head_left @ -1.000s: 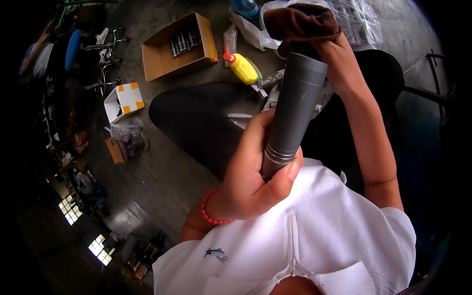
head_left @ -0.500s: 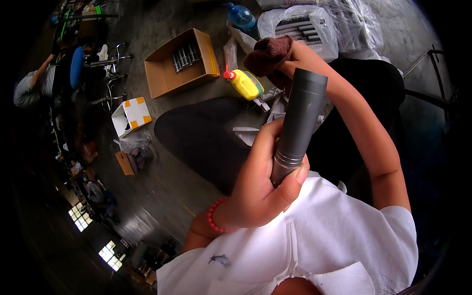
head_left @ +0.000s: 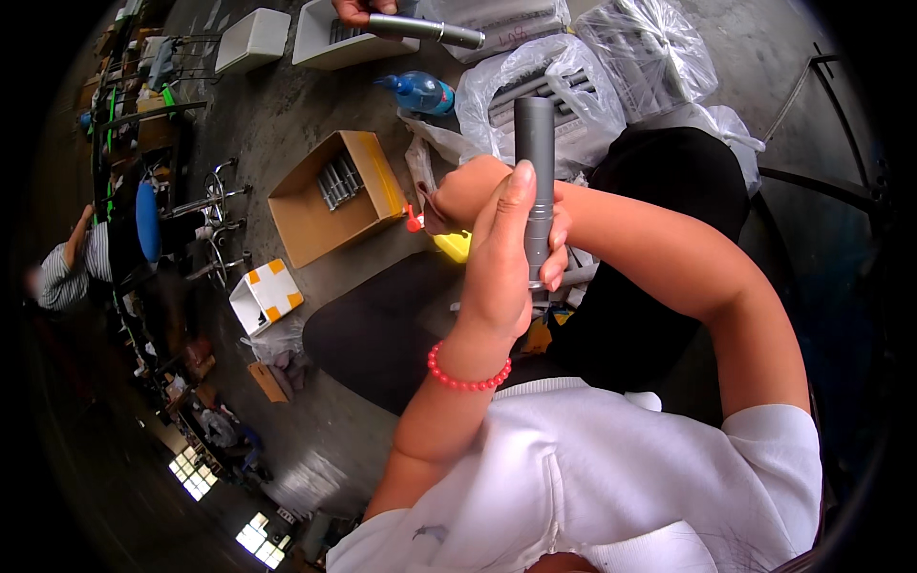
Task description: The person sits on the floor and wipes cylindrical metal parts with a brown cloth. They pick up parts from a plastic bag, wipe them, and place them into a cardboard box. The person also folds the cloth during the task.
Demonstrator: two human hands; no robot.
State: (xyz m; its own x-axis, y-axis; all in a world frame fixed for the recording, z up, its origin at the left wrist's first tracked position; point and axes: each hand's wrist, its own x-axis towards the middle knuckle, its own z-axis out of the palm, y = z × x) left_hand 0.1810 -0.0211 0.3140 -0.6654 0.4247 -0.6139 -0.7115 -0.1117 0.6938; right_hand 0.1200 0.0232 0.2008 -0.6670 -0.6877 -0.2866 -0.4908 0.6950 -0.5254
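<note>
The left hand (head_left: 504, 244) is closed around the near end of a grey metal tube (head_left: 535, 131), its thumb along one side and its fingertips showing on the other, while the tube's far end points away from the person's chest. The right hand (head_left: 470, 191) is just beyond, its forearm crossing behind the tube; it is curled around a brown cloth (head_left: 432, 212), most of which is hidden. Whether the two hands touch, I cannot tell. Under the right hand is a yellow jug (head_left: 453, 246) with a red spout (head_left: 414, 221), partly covered. A blue bottle (head_left: 422, 94) stands near a clear plastic bag (head_left: 590, 84) of grey tubes, and an open cardboard box (head_left: 296, 224) holds more tubes. At the top, another person's hand (head_left: 361, 10) holds a similar tube (head_left: 430, 30) over a white bin (head_left: 334, 55). A red bead bracelet (head_left: 468, 384) circles the left wrist.
</note>
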